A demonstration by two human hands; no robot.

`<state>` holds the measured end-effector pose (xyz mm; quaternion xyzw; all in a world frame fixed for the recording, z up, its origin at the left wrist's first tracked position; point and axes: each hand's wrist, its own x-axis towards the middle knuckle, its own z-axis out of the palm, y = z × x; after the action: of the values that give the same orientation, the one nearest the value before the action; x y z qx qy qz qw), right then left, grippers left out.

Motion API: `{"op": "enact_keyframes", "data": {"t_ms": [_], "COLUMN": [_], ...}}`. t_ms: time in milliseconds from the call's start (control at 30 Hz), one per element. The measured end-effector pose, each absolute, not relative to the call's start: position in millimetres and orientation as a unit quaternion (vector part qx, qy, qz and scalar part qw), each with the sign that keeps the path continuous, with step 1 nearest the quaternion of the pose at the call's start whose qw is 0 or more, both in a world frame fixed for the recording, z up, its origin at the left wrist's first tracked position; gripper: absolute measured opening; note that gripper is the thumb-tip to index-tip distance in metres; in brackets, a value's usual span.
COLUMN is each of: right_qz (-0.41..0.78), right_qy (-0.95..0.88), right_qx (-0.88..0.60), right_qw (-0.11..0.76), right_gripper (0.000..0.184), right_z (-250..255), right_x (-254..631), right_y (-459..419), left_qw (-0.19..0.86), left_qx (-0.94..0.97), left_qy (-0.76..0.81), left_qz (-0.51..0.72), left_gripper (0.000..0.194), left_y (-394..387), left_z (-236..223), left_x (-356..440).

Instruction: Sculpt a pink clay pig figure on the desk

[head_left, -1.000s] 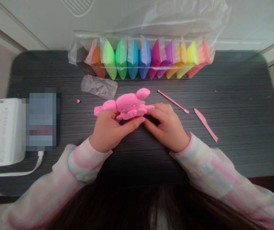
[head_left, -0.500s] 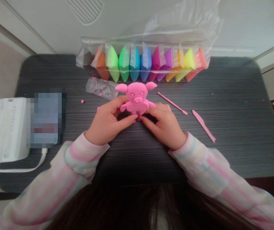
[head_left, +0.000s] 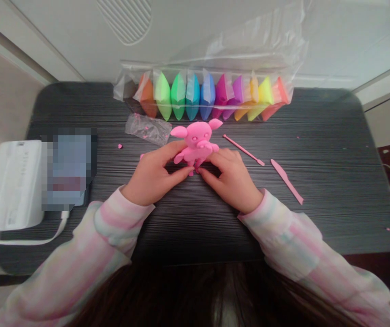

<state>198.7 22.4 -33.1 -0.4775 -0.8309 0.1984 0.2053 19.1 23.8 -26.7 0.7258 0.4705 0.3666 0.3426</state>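
Note:
A pink clay pig (head_left: 198, 135) with two side ears, a snout, arms and legs stands between my hands at the middle of the table. My left hand (head_left: 152, 175) is closed around its lower left side, thumb at the leg and foot. From the other side my right hand (head_left: 230, 177) grips the opposite leg, the thumb near the foot. The fingers behind the figure are partly hidden by it. Right of my right hand lie a thin pink modelling stick (head_left: 244, 150) and a pink plastic clay knife (head_left: 286, 181).
Along the back of the dark table (head_left: 195, 227) runs a clear bag (head_left: 215, 68) with several coloured clay packets. A crumpled clear wrapper (head_left: 149, 129) and a pink clay bit (head_left: 120, 146) lie left. Further left are a white box-shaped device (head_left: 12, 186), its cable (head_left: 58, 229) and a blurred-out phone-like object (head_left: 70, 170).
The pig has tipped slightly, its head lower and turned toward the right. Both hands keep their hold in nearly the same place. The camera view has shifted a little.

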Motion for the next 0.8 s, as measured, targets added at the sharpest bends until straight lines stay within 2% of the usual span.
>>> {"op": "enact_keyframes", "data": {"t_ms": [167,300,600,800], "right_qz": [0.219,0.237,0.103,0.093], "right_qy": [-0.823,-0.814,-0.899,-0.901], "right_qx": [-0.475,-0.463,-0.394,-0.400], "right_qw": [0.221,0.259,0.159,0.141], "right_gripper": [0.015,0.015,0.030,0.030], "right_z": [-31,-28,-33,-32], "right_x": [202,212,214,212], "right_y": [22,16,0,1], "left_qw": [0.370,0.345,0.319,0.329], "left_qx": [0.699,0.717,0.744,0.738], "left_qy": [0.478,0.476,0.458,0.456], "left_qz": [0.383,0.376,0.368,0.373], "left_gripper": [0.034,0.034,0.033,0.031], "left_y": [23,20,20,21], "left_z": [-25,-26,-29,-31], "left_x": [21,22,21,21]}}
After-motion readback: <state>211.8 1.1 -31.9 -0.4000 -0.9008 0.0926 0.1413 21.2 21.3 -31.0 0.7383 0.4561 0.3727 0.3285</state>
